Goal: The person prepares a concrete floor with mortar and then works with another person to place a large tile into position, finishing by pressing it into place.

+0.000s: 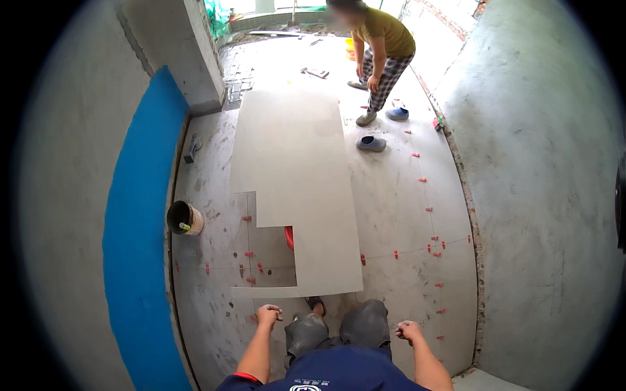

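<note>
A large beige tile [297, 150] with a stepped cutout on its left side lies ahead of me, raised over the floor. A narrow strip of it runs along its near edge below the cutout. My left hand [268, 315] is loosely closed beside that strip, apart from it, with nothing visible in the fingers. Over to the right of my knees, my right hand [409, 331] hangs with curled fingers, also showing nothing in them. Through the cutout a red object [289, 238] shows partly under the tile; the rest of it is hidden.
Red levelling clips [422, 180] stand along the floor joints. A bucket [185, 218] sits by the blue-painted wall band [140, 241], with a float-like tool [192, 148] farther on. Another person [385, 52] bends at the far right near blue shoes [371, 143]. A hammer-like tool [315, 72] lies beyond.
</note>
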Demonstrator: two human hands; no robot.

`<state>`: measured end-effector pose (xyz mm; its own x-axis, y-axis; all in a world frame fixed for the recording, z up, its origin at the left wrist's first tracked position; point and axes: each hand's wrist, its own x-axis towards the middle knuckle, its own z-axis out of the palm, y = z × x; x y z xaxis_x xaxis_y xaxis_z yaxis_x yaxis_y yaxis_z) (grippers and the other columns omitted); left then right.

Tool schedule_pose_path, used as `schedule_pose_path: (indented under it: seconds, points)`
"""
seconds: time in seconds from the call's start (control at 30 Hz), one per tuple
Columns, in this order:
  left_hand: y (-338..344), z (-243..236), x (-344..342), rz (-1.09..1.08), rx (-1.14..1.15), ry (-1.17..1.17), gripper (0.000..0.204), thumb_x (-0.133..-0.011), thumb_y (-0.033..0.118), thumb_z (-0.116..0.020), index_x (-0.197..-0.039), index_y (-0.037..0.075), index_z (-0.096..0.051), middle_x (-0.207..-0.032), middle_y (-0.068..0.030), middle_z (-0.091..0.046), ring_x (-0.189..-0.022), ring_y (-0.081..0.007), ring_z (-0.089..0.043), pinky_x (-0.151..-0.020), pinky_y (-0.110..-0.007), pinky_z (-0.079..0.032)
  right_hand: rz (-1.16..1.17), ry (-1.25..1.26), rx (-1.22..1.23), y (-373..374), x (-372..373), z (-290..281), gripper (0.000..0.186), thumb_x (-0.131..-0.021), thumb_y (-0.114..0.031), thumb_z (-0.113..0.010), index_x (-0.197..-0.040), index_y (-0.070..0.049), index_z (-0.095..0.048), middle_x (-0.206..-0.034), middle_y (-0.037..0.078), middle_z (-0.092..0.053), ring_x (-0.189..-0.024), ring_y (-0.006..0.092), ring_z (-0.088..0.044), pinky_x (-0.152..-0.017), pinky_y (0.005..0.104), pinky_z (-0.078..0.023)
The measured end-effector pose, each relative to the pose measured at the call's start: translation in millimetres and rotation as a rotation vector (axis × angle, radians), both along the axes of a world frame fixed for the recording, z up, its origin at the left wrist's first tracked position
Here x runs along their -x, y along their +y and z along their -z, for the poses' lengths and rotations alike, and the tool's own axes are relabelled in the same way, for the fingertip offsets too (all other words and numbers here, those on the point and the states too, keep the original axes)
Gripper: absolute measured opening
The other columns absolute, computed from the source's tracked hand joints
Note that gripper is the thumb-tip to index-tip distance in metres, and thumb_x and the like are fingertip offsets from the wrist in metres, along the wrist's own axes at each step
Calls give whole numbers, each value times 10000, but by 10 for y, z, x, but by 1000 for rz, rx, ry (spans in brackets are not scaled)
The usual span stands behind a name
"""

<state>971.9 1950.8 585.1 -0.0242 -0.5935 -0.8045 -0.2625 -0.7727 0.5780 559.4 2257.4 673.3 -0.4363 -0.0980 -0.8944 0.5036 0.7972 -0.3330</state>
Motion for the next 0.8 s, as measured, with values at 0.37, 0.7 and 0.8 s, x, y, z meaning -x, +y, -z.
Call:
schedule_pose_path:
  seconds: [0.37, 0.7, 0.8]
  points:
    - [380, 228, 256, -173, 75, -252, 170, -830, 143, -669, -779, -6, -606, -704, -98, -640, -570, -178, -598, -523, -307, -496, -352, 42, -117, -372, 1245, 484, 137, -826, -130, -643, -811, -1, -599, -593, 65, -570, -463, 150, -510, -406, 295, -414]
    - [829, 419, 1286, 119, -143, -756, 265, -766, 110, -563, -1018, 36, -600, -979, -188, -657, -956, -337, -623, -856, -401, -475, -542, 51, -74, -973, 2349, 2174, 251, -818, -71, -553, -1046, 21, -602, -835, 90, -648, -702, 177, -626, -597, 299, -503]
    - [589, 866, 1472, 257, 0, -659, 508, -741, 108, -591, -1235, 37, -500, -1192, -206, -580, -1125, -338, -549, -967, -389, -420, -639, 20, 3, -1015, 2322, 2668, 257, -840, -93, -552, -1058, 33, -600, -852, 100, -653, -721, 174, -634, -603, 293, -502]
